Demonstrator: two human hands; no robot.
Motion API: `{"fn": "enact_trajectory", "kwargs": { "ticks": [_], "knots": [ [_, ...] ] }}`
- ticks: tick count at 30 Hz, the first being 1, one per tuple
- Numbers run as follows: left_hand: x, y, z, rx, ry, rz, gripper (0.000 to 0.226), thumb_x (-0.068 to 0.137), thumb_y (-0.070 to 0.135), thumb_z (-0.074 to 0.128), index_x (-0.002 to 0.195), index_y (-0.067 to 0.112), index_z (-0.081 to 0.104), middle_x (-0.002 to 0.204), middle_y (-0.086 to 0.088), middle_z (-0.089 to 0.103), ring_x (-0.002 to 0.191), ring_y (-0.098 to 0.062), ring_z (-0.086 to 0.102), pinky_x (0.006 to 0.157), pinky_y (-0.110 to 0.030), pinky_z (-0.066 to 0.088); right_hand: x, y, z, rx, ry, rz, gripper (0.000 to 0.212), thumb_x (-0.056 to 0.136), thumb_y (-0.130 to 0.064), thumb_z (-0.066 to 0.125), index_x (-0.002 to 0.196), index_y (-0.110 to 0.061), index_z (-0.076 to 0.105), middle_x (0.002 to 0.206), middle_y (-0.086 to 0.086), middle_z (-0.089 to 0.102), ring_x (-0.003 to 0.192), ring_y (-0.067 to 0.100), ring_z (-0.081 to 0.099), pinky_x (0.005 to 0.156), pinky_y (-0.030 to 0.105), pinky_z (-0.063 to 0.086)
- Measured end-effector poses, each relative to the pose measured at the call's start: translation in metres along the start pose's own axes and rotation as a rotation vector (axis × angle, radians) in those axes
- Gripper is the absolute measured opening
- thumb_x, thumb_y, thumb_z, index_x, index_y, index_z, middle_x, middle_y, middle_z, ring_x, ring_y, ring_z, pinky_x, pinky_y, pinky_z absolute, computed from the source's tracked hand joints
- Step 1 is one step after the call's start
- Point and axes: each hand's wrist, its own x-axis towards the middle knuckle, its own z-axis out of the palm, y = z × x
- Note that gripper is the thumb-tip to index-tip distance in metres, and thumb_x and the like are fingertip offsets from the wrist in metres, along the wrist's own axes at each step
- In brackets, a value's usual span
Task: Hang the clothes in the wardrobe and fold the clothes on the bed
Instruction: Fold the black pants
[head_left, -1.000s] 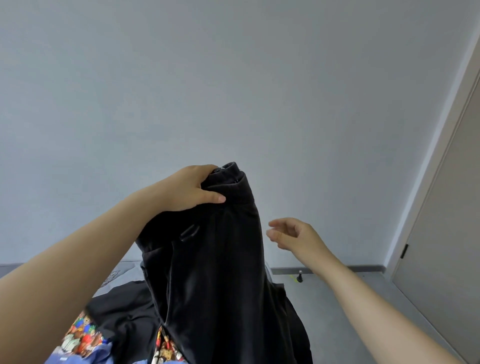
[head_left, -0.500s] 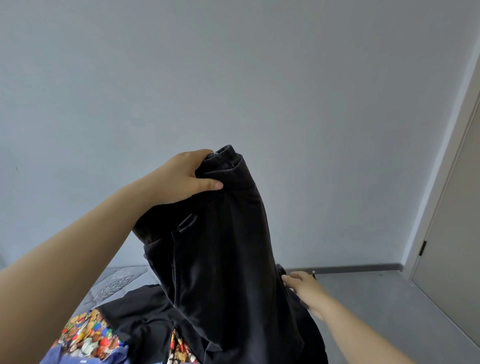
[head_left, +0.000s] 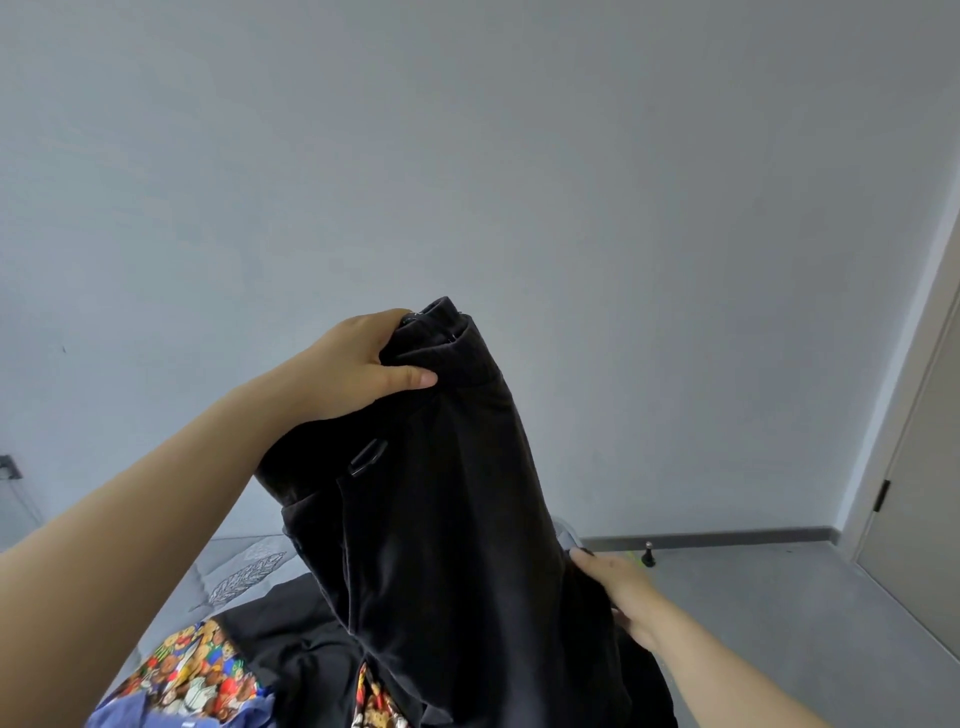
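Note:
My left hand (head_left: 358, 364) grips the bunched waistband of a pair of black trousers (head_left: 447, 545) and holds them up in front of me, the legs hanging down over the bed. My right hand (head_left: 618, 587) is low at the trousers' right edge, touching the fabric; its fingers are partly hidden behind the cloth, so its hold is unclear. Below, on the bed (head_left: 244, 566), lie another black garment (head_left: 291, 649) and a bright cartoon-printed garment (head_left: 192, 670).
A plain grey wall fills the view ahead. A blue cloth (head_left: 156, 719) lies at the bottom left. On the right stands a beige door (head_left: 919, 519), with grey floor (head_left: 769, 623) in front of it and a small black doorstop (head_left: 648, 553) by the skirting.
My right hand dropped from mid-air beside the trousers down to their lower right edge. My left hand kept its grip on the waistband, held at about the same height.

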Motion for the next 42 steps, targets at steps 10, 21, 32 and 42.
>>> {"fn": "enact_trajectory", "kwargs": {
  "ticks": [10,21,32,42],
  "knots": [
    [0.005,-0.009,0.025,-0.139,0.076,-0.157,0.014,0.083,0.033,0.071,0.093,0.032,0.061,0.092,0.013,0.068,0.087,-0.003,0.062,0.068,-0.02,0.043,-0.038,-0.062,-0.105,0.08,0.548,-0.305,0.024,0.1,-0.031,0.05,0.102,-0.013,0.066,0.105,0.005,0.068,0.097,0.021,0.062,0.086,0.034,0.047],
    [-0.028,0.035,0.068,-0.351,0.158,-0.197,0.011,0.083,0.026,0.069,0.094,0.025,0.065,0.09,0.005,0.071,0.085,-0.014,0.067,0.068,-0.027,0.048,-0.106,-0.096,-0.17,-0.384,0.837,-0.497,0.04,0.1,-0.027,0.046,0.065,-0.009,0.041,0.061,0.006,0.04,0.059,0.021,0.039,0.053,0.032,0.028],
    [-0.176,-0.075,0.046,-0.365,0.23,-0.532,0.014,0.083,0.026,0.07,0.091,0.016,0.065,0.089,-0.002,0.072,0.085,-0.021,0.067,0.079,-0.038,0.053,-0.054,-0.067,-0.026,-0.788,0.438,-0.441,0.042,0.099,-0.026,0.047,0.06,-0.011,0.041,0.061,0.002,0.045,0.06,0.017,0.042,0.055,0.032,0.03],
    [-0.316,-0.277,0.056,-0.191,0.273,-0.979,0.018,0.082,0.025,0.072,0.094,0.017,0.063,0.089,0.0,0.068,0.088,-0.022,0.061,0.076,-0.035,0.043,0.073,0.032,0.227,-0.979,0.097,-0.313,0.031,0.102,-0.034,0.039,0.08,-0.019,0.054,0.091,-0.001,0.058,0.094,0.023,0.055,0.092,0.042,0.042]
  ]
}}
